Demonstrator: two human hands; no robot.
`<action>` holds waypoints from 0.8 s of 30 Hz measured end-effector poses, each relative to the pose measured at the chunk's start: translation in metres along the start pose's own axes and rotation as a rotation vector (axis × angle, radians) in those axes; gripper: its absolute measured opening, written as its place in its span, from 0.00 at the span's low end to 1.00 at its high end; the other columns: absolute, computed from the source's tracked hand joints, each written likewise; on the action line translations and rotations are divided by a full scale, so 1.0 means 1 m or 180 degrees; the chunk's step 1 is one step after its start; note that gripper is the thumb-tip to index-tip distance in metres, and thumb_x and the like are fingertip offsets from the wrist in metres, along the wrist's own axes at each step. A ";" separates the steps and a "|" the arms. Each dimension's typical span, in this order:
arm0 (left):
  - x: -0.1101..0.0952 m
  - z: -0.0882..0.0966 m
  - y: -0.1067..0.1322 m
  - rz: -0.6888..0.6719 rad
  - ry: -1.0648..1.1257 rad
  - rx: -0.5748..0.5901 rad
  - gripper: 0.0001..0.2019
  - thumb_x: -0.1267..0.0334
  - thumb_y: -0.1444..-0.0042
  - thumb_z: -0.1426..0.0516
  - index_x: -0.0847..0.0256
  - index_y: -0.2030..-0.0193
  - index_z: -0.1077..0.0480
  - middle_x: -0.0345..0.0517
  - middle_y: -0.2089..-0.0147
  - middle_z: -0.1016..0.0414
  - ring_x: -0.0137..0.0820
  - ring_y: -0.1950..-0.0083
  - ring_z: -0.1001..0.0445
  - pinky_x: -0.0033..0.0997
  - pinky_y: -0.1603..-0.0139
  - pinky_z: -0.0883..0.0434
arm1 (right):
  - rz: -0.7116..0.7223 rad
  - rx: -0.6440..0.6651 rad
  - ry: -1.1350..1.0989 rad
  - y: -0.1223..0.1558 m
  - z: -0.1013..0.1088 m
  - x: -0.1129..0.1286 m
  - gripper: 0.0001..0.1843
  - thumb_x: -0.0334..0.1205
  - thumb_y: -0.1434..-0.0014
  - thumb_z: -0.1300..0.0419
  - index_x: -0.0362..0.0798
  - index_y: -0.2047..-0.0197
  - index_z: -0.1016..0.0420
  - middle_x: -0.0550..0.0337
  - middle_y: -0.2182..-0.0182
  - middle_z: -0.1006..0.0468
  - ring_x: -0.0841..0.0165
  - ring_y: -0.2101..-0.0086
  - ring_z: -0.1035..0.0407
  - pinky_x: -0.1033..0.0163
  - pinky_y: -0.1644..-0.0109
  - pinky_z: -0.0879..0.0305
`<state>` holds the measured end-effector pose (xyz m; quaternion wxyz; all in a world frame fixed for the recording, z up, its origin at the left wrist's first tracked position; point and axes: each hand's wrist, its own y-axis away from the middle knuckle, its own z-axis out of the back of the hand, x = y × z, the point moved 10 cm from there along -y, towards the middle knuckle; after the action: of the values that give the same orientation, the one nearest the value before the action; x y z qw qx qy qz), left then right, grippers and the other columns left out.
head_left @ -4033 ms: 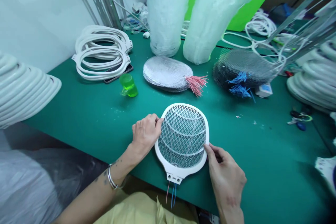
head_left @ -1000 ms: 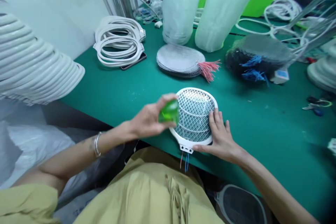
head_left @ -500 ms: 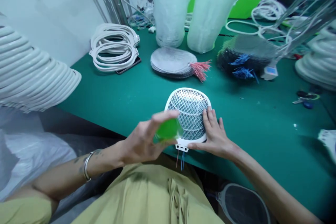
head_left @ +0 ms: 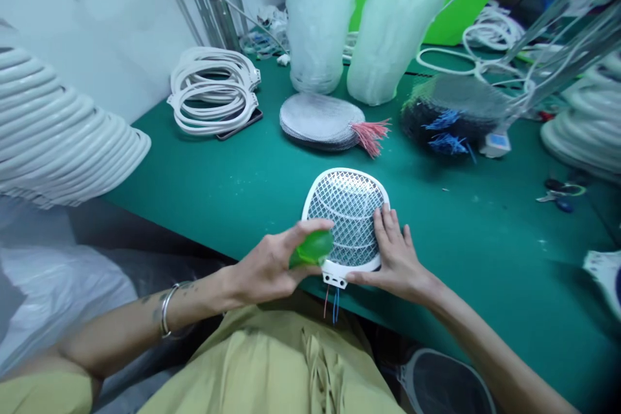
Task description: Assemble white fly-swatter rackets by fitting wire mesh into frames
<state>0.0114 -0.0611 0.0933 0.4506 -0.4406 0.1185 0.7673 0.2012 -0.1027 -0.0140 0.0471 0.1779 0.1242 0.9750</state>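
A white oval racket head (head_left: 345,217) with a lattice grille lies flat on the bench, like part of an electric fly swatter. One reddish and some blue wires come out of its near end. My right hand (head_left: 395,252) lies spread on its right rim, the thumb near the wire end. Curled around a rounded, see-through green piece (head_left: 313,248) is my left hand (head_left: 272,265), over the lower left rim. The far end of that piece is hidden by my fingers, so its exact kind cannot be told.
Behind the racket head lies a stack of grey mesh ovals (head_left: 320,119) with pink wires. White oval frames (head_left: 216,103) sit at the left back, mesh with blue wires (head_left: 446,132) at the right. Two wrapped bundles (head_left: 315,32) stand behind. Keys (head_left: 557,194) lie at right.
The green piece in my left hand has moved slightly down and right and looks less blurred. My right hand stays on the rim. The whole view has shifted a little.
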 end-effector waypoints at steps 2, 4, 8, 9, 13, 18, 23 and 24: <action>-0.002 0.022 0.002 -0.0098 -0.0013 -0.0492 0.34 0.67 0.44 0.37 0.52 0.34 0.48 0.50 0.40 0.32 0.38 0.44 0.27 0.36 0.49 0.23 | 0.0007 -0.0020 -0.0001 0.001 0.001 0.001 0.72 0.77 0.56 0.45 0.44 0.31 0.87 0.50 0.32 0.85 0.52 0.34 0.86 0.40 0.32 0.77; -0.003 0.024 0.002 -0.0183 -0.0105 -0.0410 0.34 0.69 0.45 0.37 0.51 0.34 0.48 0.49 0.41 0.31 0.39 0.44 0.27 0.37 0.48 0.24 | 0.0015 -0.0057 -0.0017 0.002 0.002 0.001 0.73 0.78 0.57 0.46 0.44 0.31 0.86 0.49 0.31 0.85 0.52 0.34 0.86 0.40 0.32 0.77; 0.016 0.016 -0.005 0.0247 -0.0228 0.0090 0.32 0.67 0.43 0.39 0.51 0.35 0.46 0.48 0.42 0.29 0.35 0.53 0.22 0.34 0.55 0.22 | -0.0010 -0.0063 -0.0014 0.002 0.002 0.001 0.73 0.79 0.59 0.46 0.43 0.30 0.84 0.48 0.31 0.82 0.52 0.34 0.83 0.40 0.32 0.75; 0.020 0.024 -0.008 0.0305 -0.0246 -0.0098 0.32 0.65 0.43 0.39 0.52 0.34 0.47 0.49 0.42 0.30 0.35 0.54 0.22 0.33 0.56 0.22 | -0.0019 -0.0068 0.0000 0.002 0.002 0.001 0.73 0.79 0.59 0.46 0.43 0.30 0.84 0.48 0.31 0.81 0.52 0.33 0.83 0.40 0.32 0.74; 0.030 0.040 -0.025 0.0248 -0.0402 -0.0278 0.30 0.62 0.42 0.40 0.52 0.35 0.47 0.50 0.43 0.30 0.34 0.57 0.22 0.33 0.59 0.22 | -0.0086 -0.0072 0.0027 0.002 0.003 -0.001 0.74 0.79 0.59 0.46 0.43 0.30 0.83 0.48 0.31 0.80 0.52 0.33 0.82 0.41 0.32 0.73; 0.040 0.046 -0.050 0.0168 -0.0309 -0.0492 0.30 0.62 0.41 0.41 0.51 0.35 0.49 0.48 0.44 0.30 0.31 0.59 0.23 0.30 0.63 0.23 | -0.0133 0.0038 -0.0084 0.004 0.002 -0.001 0.74 0.78 0.61 0.44 0.45 0.30 0.82 0.50 0.31 0.80 0.51 0.33 0.81 0.40 0.32 0.73; 0.060 0.044 -0.090 0.0361 -0.0218 -0.0569 0.32 0.62 0.42 0.40 0.53 0.34 0.50 0.42 0.58 0.27 0.31 0.64 0.24 0.29 0.66 0.25 | -0.0173 0.0062 -0.0174 0.004 0.000 -0.005 0.75 0.77 0.62 0.42 0.46 0.29 0.82 0.51 0.30 0.79 0.53 0.33 0.81 0.41 0.32 0.73; 0.063 0.048 -0.099 0.0373 -0.0197 -0.0711 0.33 0.62 0.42 0.40 0.54 0.34 0.51 0.42 0.59 0.27 0.31 0.65 0.24 0.29 0.66 0.26 | -0.0176 0.0069 -0.0201 0.004 -0.001 -0.005 0.74 0.76 0.62 0.41 0.47 0.29 0.82 0.52 0.30 0.79 0.53 0.33 0.81 0.40 0.32 0.73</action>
<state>0.0499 0.0599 0.0933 0.3566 -0.4565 0.0439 0.8140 0.2058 -0.1071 -0.0153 0.0760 0.2057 0.1381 0.9659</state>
